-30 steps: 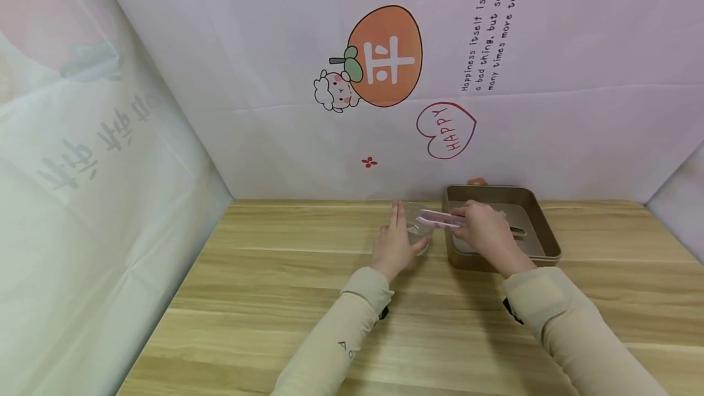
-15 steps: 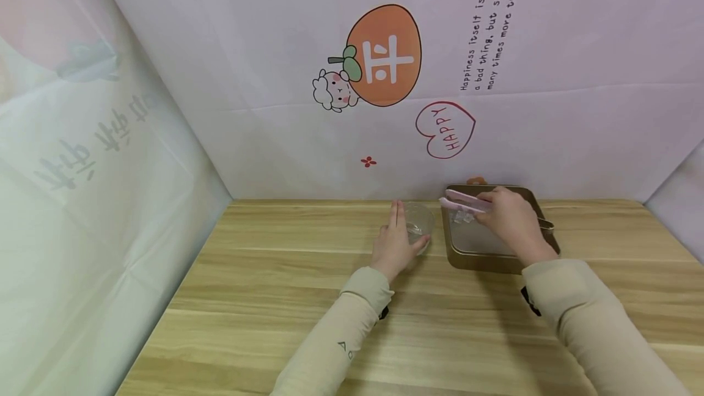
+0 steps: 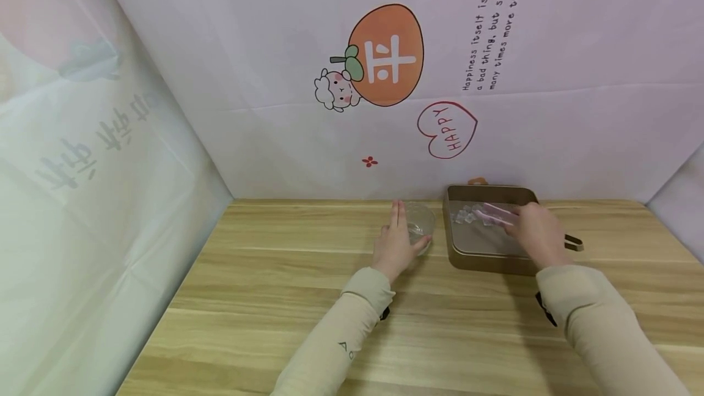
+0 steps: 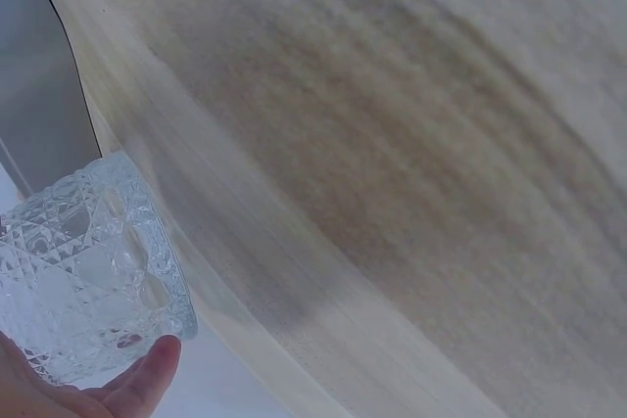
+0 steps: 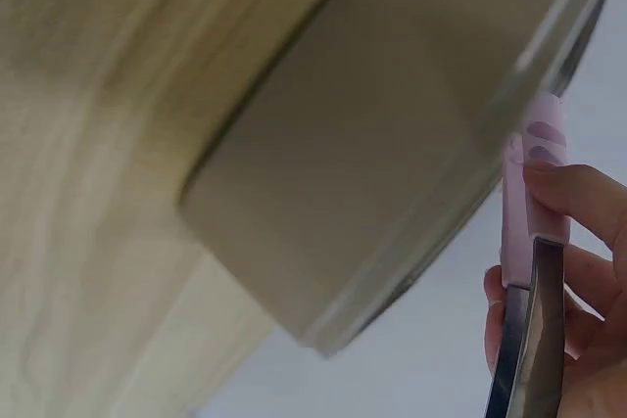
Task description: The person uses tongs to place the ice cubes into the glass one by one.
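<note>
My left hand (image 3: 393, 248) holds a clear glass (image 3: 421, 223), thumb on the near side and fingers along the left. In the left wrist view the glass (image 4: 88, 266) shows a cut diamond pattern, with a thumb or fingertip at its rim. My right hand (image 3: 539, 234) grips metal tongs with pink ends (image 3: 497, 215), which reach down inside a brown rectangular tin (image 3: 489, 263). Several clear ice-like cubes (image 3: 466, 214) lie in the tin, by the tong tips. Whether the tips pinch a cube cannot be told. The right wrist view shows the tongs (image 5: 535, 193) beside the tin's wall (image 5: 323, 154).
Both glass and tin stand at the back of a wood-grain table (image 3: 286, 274), near a printed white cloth wall (image 3: 308, 151). A second cloth (image 3: 110, 212) hangs along the left side. The tin's raised rim (image 3: 450, 234) stands just right of the glass.
My right hand has moved right with the tongs, from beside the glass back over the tin, and the tips have lowered into it. The left hand and the glass have stayed in place.
</note>
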`<action>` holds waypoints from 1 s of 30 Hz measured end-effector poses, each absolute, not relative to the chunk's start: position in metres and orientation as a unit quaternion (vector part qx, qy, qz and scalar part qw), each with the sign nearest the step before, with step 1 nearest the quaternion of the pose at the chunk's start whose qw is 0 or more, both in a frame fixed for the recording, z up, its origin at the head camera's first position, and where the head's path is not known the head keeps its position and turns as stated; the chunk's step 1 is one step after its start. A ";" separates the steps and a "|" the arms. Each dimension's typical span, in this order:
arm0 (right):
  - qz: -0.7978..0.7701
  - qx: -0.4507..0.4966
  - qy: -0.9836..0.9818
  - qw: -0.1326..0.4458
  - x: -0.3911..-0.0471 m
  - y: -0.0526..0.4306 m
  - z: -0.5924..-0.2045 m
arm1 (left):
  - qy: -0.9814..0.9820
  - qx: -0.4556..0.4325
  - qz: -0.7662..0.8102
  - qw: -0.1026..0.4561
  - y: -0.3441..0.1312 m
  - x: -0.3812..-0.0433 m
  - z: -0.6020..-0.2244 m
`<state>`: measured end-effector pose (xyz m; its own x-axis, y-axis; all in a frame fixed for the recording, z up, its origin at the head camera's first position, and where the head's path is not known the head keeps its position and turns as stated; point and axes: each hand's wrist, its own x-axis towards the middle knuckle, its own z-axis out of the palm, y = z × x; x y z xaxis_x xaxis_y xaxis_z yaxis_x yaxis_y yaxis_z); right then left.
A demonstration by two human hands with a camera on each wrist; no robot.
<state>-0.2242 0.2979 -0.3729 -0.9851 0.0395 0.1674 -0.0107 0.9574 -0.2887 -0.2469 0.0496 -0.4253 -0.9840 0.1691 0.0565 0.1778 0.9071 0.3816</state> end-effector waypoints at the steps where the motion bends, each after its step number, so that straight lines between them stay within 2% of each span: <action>1: 0.144 -0.009 -0.986 0.088 -0.224 0.299 -0.375 | -0.976 -0.089 -0.198 0.012 0.050 -0.247 -0.426; 21: 0.137 -0.027 -0.985 0.097 -0.227 0.305 -0.396 | -0.976 -0.094 -0.196 0.015 0.048 -0.248 -0.427; 30: 0.127 -0.037 -0.988 0.079 -0.229 0.305 -0.402 | -0.973 -0.092 -0.210 0.009 0.048 -0.248 -0.428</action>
